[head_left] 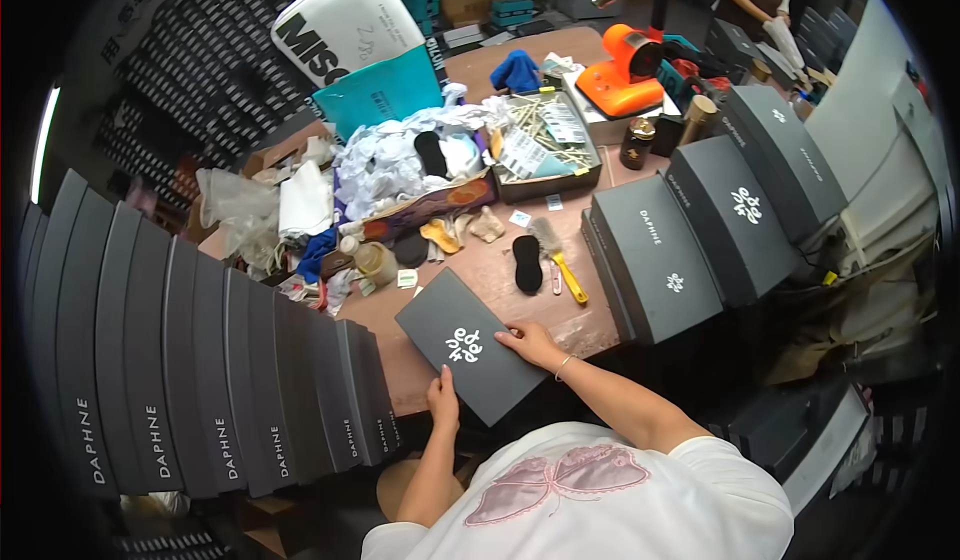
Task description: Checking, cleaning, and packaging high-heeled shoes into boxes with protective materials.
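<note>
A flat dark grey shoebox [480, 335] with a white printed mark lies tilted at the table's near edge, lid up. My left hand [443, 400] grips its near left edge, thumb on top. On its right edge is my right hand [531, 346], thumb over the lid and fingers out of sight beneath. Just beyond the box are a yellow-handled brush [569, 275] and a black oval pad [527, 265]. A bottle of yellowish liquid [375, 262] stands past its far left corner.
Rows of grey shoeboxes [240, 390] stand to my left, and more shoeboxes [655, 260] lean at right. Crumpled white paper [380, 160] fills a box at the back. Beside it sits a tray of wooden sticks [548, 140]. An orange device [622, 75] stands behind; another person [760, 0] works far right.
</note>
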The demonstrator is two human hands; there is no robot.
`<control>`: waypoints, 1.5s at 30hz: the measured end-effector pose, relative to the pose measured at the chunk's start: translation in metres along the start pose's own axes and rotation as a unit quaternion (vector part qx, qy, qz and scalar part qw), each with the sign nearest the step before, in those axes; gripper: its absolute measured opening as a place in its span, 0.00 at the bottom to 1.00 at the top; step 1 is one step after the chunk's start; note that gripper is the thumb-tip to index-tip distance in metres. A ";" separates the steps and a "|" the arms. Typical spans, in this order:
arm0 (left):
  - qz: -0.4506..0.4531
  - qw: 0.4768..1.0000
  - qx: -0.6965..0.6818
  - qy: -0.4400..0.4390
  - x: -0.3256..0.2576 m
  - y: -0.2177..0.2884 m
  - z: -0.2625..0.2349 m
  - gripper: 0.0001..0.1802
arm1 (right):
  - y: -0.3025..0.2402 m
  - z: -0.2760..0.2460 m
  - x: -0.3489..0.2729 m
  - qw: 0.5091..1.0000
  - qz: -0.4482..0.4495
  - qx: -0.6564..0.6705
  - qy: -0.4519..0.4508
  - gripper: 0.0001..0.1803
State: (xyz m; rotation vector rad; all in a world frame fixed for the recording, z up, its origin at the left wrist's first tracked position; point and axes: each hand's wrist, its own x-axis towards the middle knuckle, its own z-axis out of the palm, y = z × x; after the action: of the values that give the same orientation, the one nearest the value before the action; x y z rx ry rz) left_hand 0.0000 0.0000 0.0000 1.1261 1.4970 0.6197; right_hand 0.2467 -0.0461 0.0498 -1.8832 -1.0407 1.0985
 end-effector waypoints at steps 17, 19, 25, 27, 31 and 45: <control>0.206 0.819 -0.273 -0.461 -0.097 0.197 0.116 0.51 | -0.094 -0.264 -0.160 0.967 -0.142 0.185 0.097 0.43; 0.272 0.740 -0.242 -0.565 -0.122 0.246 0.154 0.49 | -0.110 -0.349 -0.195 0.949 -0.088 0.247 0.177 0.45; 0.338 0.695 -0.059 -0.632 -0.182 0.260 0.229 0.35 | -0.107 -0.587 -0.253 0.966 -0.040 0.033 0.254 0.27; 0.350 0.705 0.014 -0.617 -0.190 0.237 0.237 0.33 | -0.063 -0.632 -0.237 0.906 0.038 -0.252 0.338 0.22; 0.269 0.773 0.097 -0.566 -0.178 0.185 0.207 0.29 | -0.020 -0.659 -0.212 0.844 -0.016 -0.370 0.387 0.23; 0.199 0.858 0.178 -0.438 -0.147 0.152 0.107 0.24 | -0.075 -0.539 -0.192 0.760 0.014 -0.540 0.363 0.40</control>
State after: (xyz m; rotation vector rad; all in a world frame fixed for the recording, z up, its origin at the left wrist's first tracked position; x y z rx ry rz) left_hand 0.1402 -0.0893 0.1687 1.7221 0.5842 0.0314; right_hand 0.6525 -0.2795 0.3869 -2.8127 -1.2330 -0.4785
